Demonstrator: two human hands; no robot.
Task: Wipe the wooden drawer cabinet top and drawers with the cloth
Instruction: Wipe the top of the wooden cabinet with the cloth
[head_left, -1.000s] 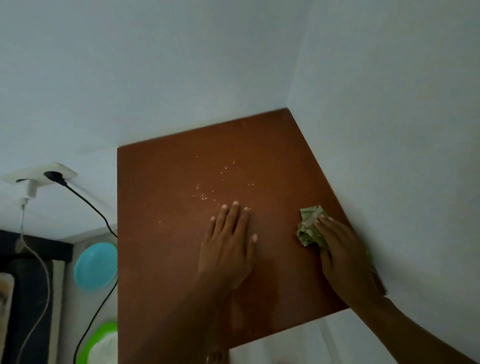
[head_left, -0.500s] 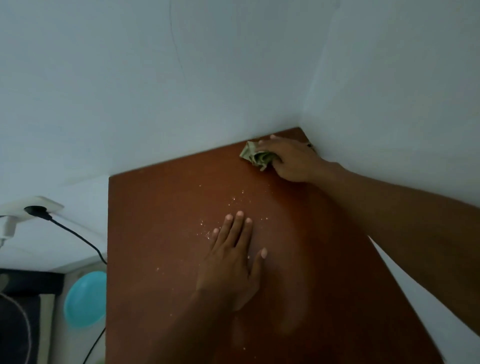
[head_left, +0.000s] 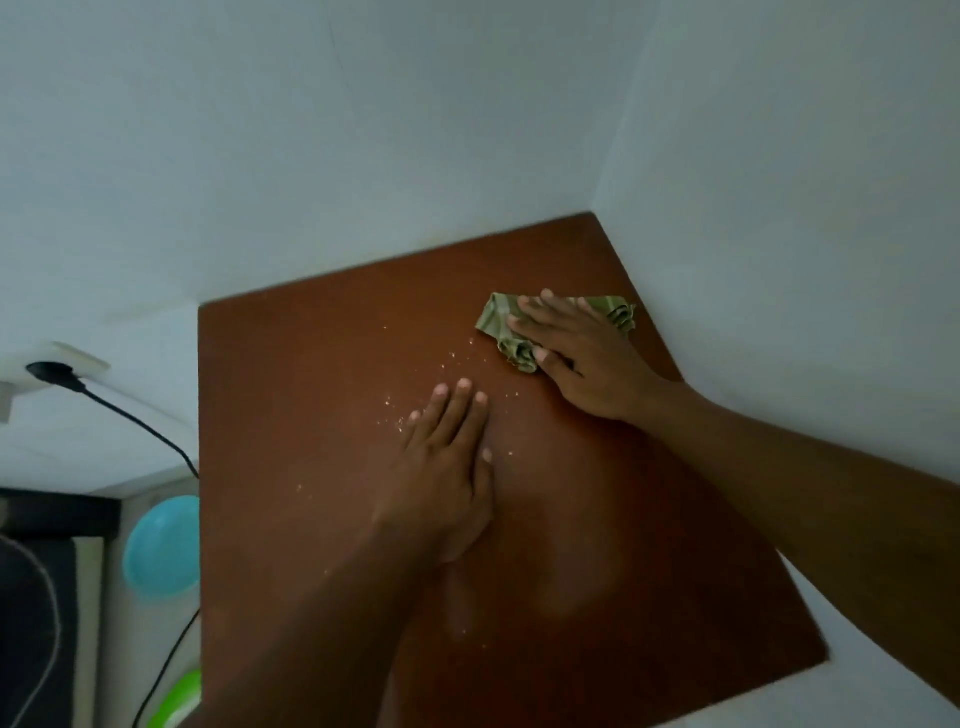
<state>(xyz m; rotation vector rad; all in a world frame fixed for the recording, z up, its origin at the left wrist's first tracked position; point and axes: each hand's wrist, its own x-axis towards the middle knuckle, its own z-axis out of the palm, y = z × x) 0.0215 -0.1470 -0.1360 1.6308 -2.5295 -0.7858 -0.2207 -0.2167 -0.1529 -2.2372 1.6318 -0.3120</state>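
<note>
The reddish-brown wooden cabinet top (head_left: 291, 426) fills the middle of the view, tucked into a corner of two pale walls. Pale crumbs (head_left: 447, 358) are scattered near its centre. My right hand (head_left: 582, 353) presses flat, fingers spread, on a crumpled green cloth (head_left: 501, 319) near the far right of the top, just right of the crumbs. My left hand (head_left: 447, 457) rests flat on the wood in the middle, fingers straight, its fingertips among the crumbs. The drawers are out of view.
A white wall socket (head_left: 57, 364) with a black plug and cable (head_left: 150, 436) sits on the left wall. Below it are a turquoise round dish (head_left: 161, 551) and a green-rimmed object (head_left: 176, 699). Walls hem the top at the back and right.
My right hand slid the cloth from the near right edge to the far corner, then back towards the crumbs. It now presses flat on the cloth. My left hand stayed put.
</note>
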